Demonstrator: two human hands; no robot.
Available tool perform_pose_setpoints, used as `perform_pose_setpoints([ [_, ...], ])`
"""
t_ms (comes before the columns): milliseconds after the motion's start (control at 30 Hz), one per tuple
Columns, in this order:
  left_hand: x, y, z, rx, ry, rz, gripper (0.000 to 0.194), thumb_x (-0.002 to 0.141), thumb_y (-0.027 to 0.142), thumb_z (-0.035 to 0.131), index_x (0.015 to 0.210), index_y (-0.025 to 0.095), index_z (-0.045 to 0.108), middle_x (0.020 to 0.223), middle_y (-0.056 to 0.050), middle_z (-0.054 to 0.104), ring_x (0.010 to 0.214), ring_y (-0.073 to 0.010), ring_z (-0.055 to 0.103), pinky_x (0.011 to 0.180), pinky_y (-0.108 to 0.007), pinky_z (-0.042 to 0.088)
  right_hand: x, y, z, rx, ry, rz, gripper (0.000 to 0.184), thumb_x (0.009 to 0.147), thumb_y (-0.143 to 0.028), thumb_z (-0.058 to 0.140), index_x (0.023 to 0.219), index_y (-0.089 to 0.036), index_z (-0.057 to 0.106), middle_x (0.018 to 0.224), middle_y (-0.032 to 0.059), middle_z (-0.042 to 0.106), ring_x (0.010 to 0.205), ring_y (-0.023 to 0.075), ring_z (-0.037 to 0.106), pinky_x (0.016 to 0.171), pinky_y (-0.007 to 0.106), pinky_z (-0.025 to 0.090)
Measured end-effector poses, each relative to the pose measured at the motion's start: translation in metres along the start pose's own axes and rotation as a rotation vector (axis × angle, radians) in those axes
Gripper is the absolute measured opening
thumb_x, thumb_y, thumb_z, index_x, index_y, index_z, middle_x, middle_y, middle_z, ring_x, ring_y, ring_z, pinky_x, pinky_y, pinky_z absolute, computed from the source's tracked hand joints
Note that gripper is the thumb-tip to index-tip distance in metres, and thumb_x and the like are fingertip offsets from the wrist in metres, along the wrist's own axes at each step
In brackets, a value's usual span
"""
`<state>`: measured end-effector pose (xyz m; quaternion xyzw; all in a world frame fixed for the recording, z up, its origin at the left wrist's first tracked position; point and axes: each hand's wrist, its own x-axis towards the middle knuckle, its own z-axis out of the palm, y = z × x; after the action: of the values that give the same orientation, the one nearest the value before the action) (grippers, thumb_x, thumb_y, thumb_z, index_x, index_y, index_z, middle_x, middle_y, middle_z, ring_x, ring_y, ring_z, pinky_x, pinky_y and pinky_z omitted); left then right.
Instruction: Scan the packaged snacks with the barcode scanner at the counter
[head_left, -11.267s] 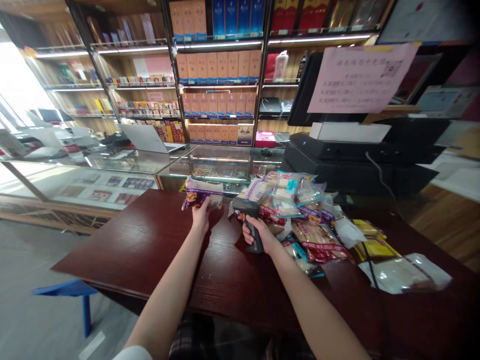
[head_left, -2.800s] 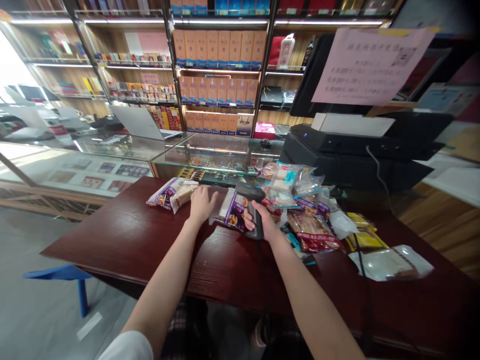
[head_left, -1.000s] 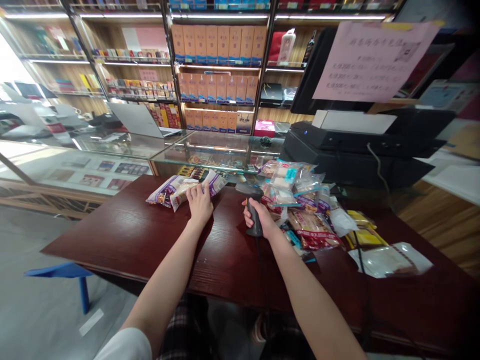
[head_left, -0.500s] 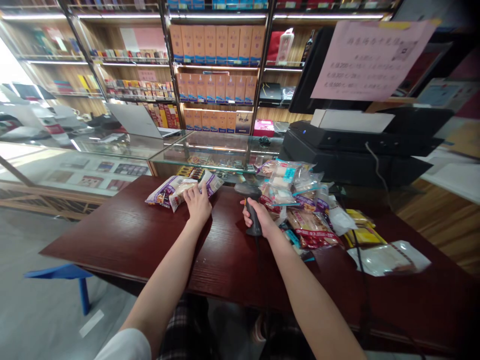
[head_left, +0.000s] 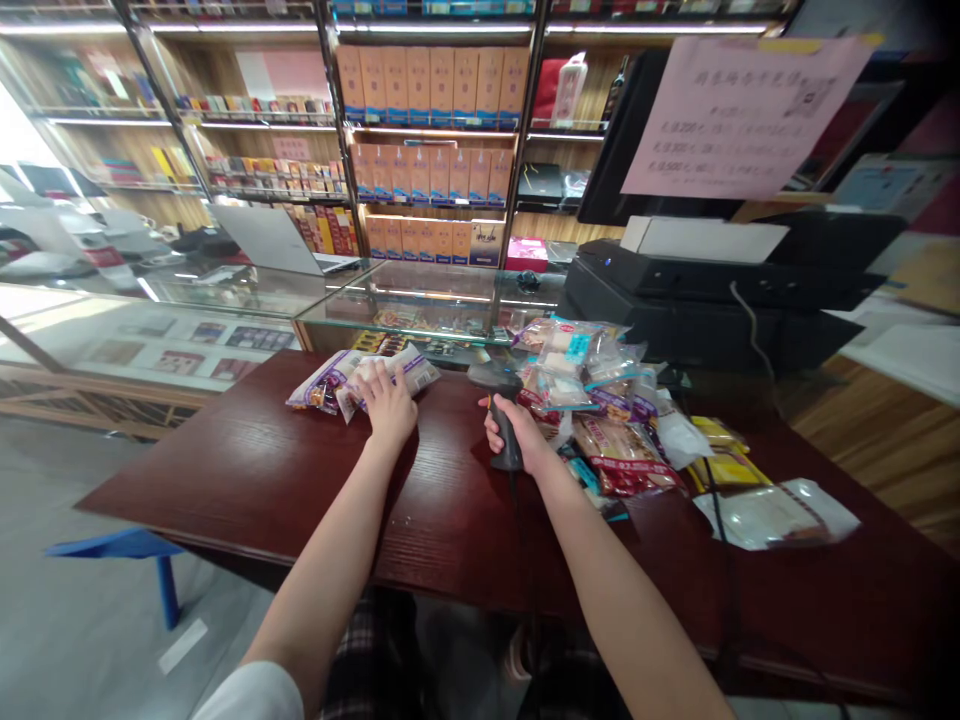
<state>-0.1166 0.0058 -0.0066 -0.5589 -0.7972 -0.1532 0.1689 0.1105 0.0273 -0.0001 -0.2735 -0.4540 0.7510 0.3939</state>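
Three purple-trimmed pastry packets are lying together at the left of the dark wooden surface, overlapping in a small pile, with a clear bread packet and a purple-edged packet on the far side of it. The purple-edged packet, which was lying near the scanner moments ago, has now joined this pile. The left hand is resting palm down on top, its grip spread apart with the fingers pressing flat on the packets rather than closing around them. To the right, the right hand is clamping its grip around the handle of a black handheld barcode scanner, whose head is pointing toward the far side. Just right of it, a heap of packaged pastries is spilling across the surface, with yellow packets and a white clear-fronted bag lying beyond. Behind everything, a glass display case and a black receipt printer are standing below shelves of orange boxes.
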Motion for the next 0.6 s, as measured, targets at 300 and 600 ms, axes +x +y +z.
perform_pose_setpoints([
  [300, -0.002, 0.004, 0.005, 0.016, -0.151, 0.056, 0.052, 0.093, 0.036, 0.049, 0.137, 0.014, 0.061, 0.160, -0.021, 0.040, 0.153, -0.0386, 0.024, 0.123, -0.061, 0.011, 0.001, 0.001, -0.001, 0.002, -0.012, -0.009, 0.043, 0.080, -0.056, 0.071, 0.098, -0.019, 0.058, 0.055, -0.0086, 0.051, 0.036, 0.0075, 0.041, 0.037, 0.021, 0.034],
  [600, -0.001, -0.001, 0.012, 0.044, -0.212, -0.028, 0.059, 0.091, 0.034, 0.052, 0.146, 0.013, 0.052, 0.163, -0.025, 0.032, 0.154, -0.0444, 0.017, 0.116, -0.074, 0.010, 0.001, 0.000, 0.000, -0.004, -0.001, -0.016, 0.045, 0.078, -0.056, 0.072, 0.099, -0.018, 0.060, 0.055, -0.0082, 0.051, 0.036, 0.0075, 0.041, 0.037, 0.022, 0.035],
])
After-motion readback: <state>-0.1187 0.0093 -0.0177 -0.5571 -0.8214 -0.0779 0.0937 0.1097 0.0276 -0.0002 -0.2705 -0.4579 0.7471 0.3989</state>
